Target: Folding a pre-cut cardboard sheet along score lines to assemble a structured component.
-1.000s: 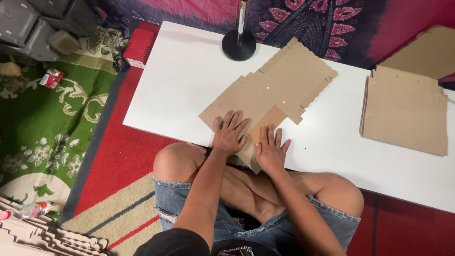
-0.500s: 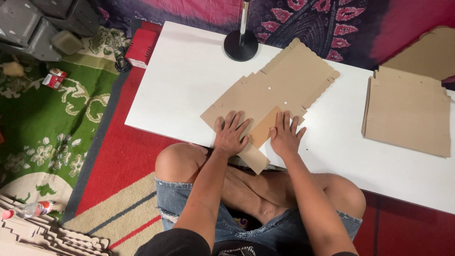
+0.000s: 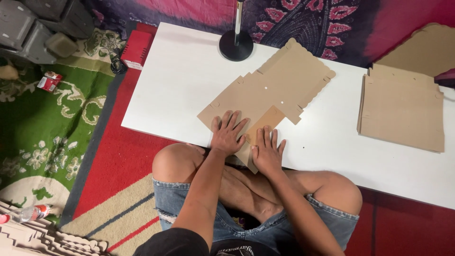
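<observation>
Pressing both hands, left hand (image 3: 228, 135) and right hand (image 3: 266, 152), flat on cardboard blank (image 3: 270, 92).

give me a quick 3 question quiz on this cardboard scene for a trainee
1. True or false: both hands lie flat on the cardboard blank.
2. Which stands on the white table beyond the blank? A) round black stand base B) kettle C) laptop
3. Where is the stack of flat blanks?

Key
1. True: left hand and right hand press it, palms down.
2. A, the round black stand base.
3. The stack of flat blanks lies on the table to the person's right.
</observation>
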